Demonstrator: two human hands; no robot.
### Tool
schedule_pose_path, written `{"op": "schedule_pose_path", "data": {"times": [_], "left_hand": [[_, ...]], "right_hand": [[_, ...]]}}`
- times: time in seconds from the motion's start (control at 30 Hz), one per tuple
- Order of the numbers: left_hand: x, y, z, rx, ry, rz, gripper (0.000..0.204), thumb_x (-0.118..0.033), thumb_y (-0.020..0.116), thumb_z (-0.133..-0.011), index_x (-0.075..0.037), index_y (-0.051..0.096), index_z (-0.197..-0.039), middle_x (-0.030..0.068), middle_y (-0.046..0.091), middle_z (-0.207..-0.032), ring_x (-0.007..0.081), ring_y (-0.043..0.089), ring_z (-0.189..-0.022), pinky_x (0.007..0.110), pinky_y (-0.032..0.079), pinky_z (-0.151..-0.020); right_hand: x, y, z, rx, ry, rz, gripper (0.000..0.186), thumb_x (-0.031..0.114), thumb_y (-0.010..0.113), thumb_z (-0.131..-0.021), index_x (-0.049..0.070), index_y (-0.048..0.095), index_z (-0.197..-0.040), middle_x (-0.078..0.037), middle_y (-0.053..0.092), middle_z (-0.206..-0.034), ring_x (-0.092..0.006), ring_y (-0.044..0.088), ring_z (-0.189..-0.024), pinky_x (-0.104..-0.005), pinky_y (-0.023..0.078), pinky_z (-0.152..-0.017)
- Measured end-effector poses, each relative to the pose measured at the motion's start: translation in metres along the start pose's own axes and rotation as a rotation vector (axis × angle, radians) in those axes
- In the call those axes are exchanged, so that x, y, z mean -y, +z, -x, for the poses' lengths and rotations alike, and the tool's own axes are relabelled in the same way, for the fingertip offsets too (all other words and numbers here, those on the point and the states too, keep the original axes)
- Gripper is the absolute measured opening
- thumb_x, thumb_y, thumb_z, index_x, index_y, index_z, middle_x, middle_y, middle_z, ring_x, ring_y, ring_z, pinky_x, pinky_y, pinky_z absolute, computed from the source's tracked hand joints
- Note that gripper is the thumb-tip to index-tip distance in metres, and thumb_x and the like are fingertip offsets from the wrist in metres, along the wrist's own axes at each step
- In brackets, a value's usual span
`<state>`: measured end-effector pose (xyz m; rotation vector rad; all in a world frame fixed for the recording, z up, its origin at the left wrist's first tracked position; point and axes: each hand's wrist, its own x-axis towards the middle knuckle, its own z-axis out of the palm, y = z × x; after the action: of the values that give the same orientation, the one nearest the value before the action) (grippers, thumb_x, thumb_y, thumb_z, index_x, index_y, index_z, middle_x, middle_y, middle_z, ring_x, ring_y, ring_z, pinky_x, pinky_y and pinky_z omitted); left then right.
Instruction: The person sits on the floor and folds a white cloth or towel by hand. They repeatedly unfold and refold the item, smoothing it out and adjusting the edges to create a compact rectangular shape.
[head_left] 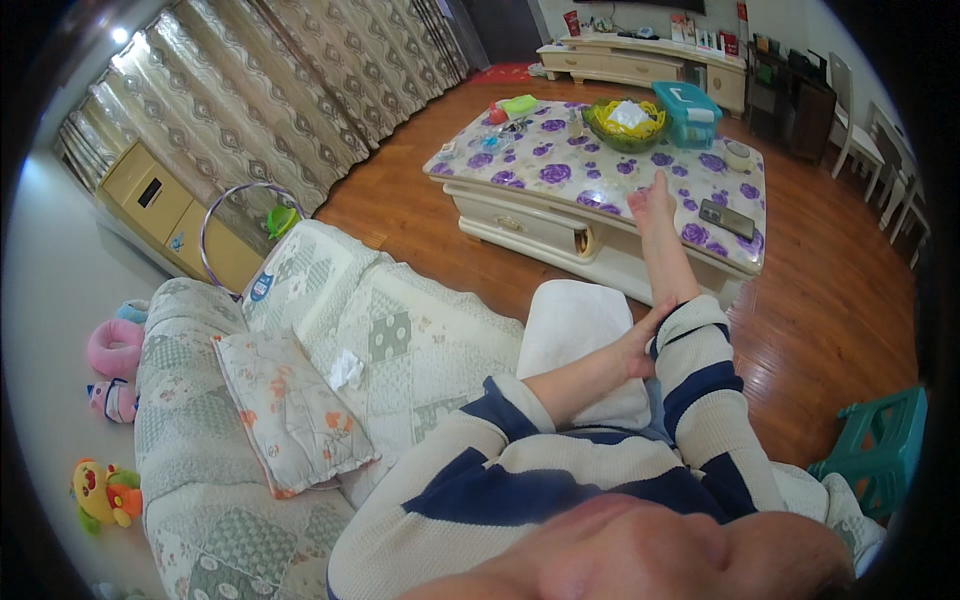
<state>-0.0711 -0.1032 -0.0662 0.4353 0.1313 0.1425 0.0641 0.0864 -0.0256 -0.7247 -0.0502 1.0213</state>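
Flowered coffee table (pixel 560 170): green bowl (pixel 625 125) of white paper, lidded teal box (pixel 688 112); left hand (pixel 638 350) gripping right sleeve (pixel 690 335), right hand (pixel 652 205) open.

your left hand (pixel 637 350) grips the striped cuff (pixel 690 325) of your right sleeve, pushed partway up the forearm. your right hand (pixel 652 205) rests flat, fingers extended, on the purple-flowered tabletop (pixel 560 170), near its front edge.

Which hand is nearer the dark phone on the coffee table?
Right. The right hand reaches over the table just left of the phone; the left hand grips the right sleeve, well short.
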Motion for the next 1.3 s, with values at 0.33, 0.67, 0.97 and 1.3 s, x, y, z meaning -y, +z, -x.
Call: {"op": "schedule_pose_path", "data": {"times": [0.33,0.67,0.97,1.3], "left_hand": [[0.034,0.068,0.022,-0.09,-0.316,-0.489,0.081,-0.068,0.045,-0.089,-0.009,0.037,-0.144,0.0114,0.043,-0.146,0.032,0.043,-0.13,0.052,0.038,-0.102],[-0.044,-0.077,0.089,-0.676,0.067,-2.5,0.057,-0.044,0.059,-0.088,-0.01,0.049,-0.133,0.0138,0.049,-0.135,0.0316,0.039,-0.133,0.059,0.035,-0.095],[-0.026,-0.082,0.078,-0.642,0.035,-2.601,0.067,-0.054,0.049,-0.089,-0.006,0.049,-0.135,0.0119,0.04,-0.147,0.0298,0.032,-0.139,0.063,0.026,-0.104],[-0.066,-0.15,0.14,-1.421,0.447,-1.558,0.064,-0.043,0.065,-0.086,0.005,0.054,-0.126,0.0236,0.056,-0.128,0.0317,0.053,-0.12,0.039,0.04,-0.102]], "right_hand": [[-0.005,-0.059,0.058,0.843,-1.091,1.904,0.055,0.018,0.069,-0.08,0.002,0.047,-0.128,-0.022,0.047,-0.132,-0.0401,0.044,-0.124,-0.0466,0.039,-0.102],[-0.075,-0.151,0.085,0.848,-0.736,1.738,0.053,0.027,0.061,-0.09,0.003,0.046,-0.135,-0.023,0.041,-0.14,-0.0399,0.039,-0.13,-0.0463,0.037,-0.105],[-0.122,-0.21,0.091,0.187,-0.162,1.339,0.079,0.061,0.052,-0.087,-0.009,0.052,-0.126,-0.032,0.059,-0.117,-0.0423,0.057,-0.112,-0.0425,0.044,-0.095],[-0.098,-0.204,0.106,0.275,0.085,1.465,0.088,0.069,0.058,-0.078,-0.016,0.062,-0.101,-0.032,0.065,-0.099,-0.04,0.065,-0.095,-0.041,0.05,-0.085]]}}
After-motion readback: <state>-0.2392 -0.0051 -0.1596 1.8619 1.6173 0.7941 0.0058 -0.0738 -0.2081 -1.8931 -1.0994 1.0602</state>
